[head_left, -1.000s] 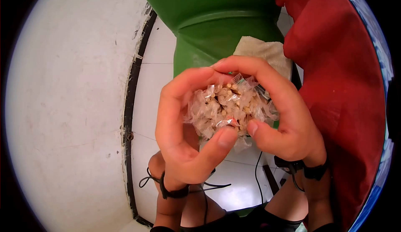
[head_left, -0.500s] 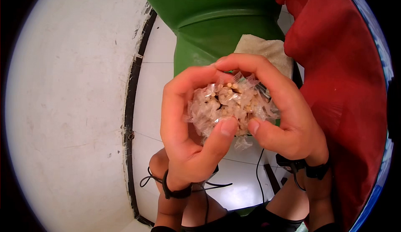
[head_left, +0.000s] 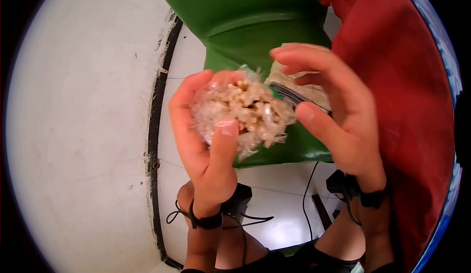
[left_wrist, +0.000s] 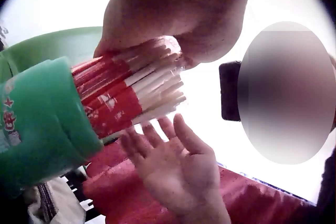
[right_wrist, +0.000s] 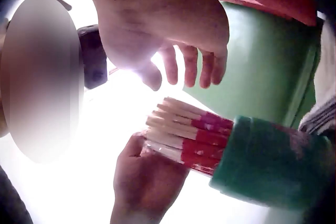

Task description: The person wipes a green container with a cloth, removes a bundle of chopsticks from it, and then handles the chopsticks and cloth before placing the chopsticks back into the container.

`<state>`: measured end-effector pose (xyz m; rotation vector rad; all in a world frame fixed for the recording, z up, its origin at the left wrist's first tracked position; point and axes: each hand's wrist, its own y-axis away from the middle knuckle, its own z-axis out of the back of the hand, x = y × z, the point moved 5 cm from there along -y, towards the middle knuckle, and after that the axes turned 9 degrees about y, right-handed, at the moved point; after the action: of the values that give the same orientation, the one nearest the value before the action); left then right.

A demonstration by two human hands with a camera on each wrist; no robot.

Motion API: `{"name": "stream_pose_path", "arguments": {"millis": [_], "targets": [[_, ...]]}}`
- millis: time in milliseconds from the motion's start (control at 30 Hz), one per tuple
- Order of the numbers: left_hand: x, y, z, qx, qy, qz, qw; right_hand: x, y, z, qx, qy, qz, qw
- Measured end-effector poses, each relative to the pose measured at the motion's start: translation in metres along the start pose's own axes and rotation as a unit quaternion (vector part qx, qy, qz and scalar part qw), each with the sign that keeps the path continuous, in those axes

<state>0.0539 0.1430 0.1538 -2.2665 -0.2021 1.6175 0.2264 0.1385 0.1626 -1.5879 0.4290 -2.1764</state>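
Observation:
A thick bundle of wrapped chopsticks (head_left: 248, 108) points its ends up at the head camera, each in clear plastic. Red printed bands (left_wrist: 113, 100) show lower on the wrappers in the left wrist view. Their lower parts sit inside a green plastic container (left_wrist: 39, 124), which appears tilted in both wrist views. My left hand (head_left: 208, 162) grips the bundle from the left, thumb across the near side and fingers curled behind. To the right, my right hand (head_left: 351, 130) is apart from the bundle, fingers spread and gently bent, holding nothing.
A green chair (head_left: 267, 30) stands beyond and below the hands. On its seat lies a beige cloth (head_left: 321, 94) beside a dark striped item (head_left: 289, 95). Red fabric (head_left: 407, 106) hangs along the right, and a white wall (head_left: 83, 125) rises on the left. A black cable (head_left: 305, 206) trails below.
My right hand has let go of the bundle and moved off to the right, its fingers opening. The left hand has shifted left with the chopsticks, uncovering more of the seat.

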Motion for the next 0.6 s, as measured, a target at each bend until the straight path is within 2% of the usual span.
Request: {"name": "stream_pose_path", "arguments": {"millis": [100, 200, 267, 367, 467, 500, 600], "targets": [[0.000, 0.000, -0.003, 0.040, 0.063, 0.013, 0.997, 0.033, -0.002, 0.012, -0.025, 0.140, 0.101, 0.985], [0.003, 0.000, -0.008, 0.071, 0.087, 0.013, 0.994, 0.057, -0.005, 0.003, -0.035, 0.294, 0.167, 0.940], [0.006, 0.003, -0.011, 0.066, 0.103, 0.021, 0.992, 0.066, -0.008, -0.007, -0.045, 0.380, 0.172, 0.908], [0.006, 0.004, -0.013, 0.068, 0.068, -0.011, 0.995, 0.075, -0.008, -0.010, -0.059, 0.452, 0.140, 0.879], [0.004, 0.006, -0.018, 0.083, 0.051, -0.023, 0.995, 0.083, -0.008, -0.010, -0.053, 0.488, 0.116, 0.863], [0.008, 0.002, -0.018, 0.104, 0.003, -0.055, 0.993, 0.083, -0.011, -0.011, -0.058, 0.495, 0.101, 0.861], [0.014, 0.002, -0.020, 0.085, 0.006, -0.060, 0.995, 0.082, -0.011, -0.013, -0.074, 0.514, 0.078, 0.851]]}}
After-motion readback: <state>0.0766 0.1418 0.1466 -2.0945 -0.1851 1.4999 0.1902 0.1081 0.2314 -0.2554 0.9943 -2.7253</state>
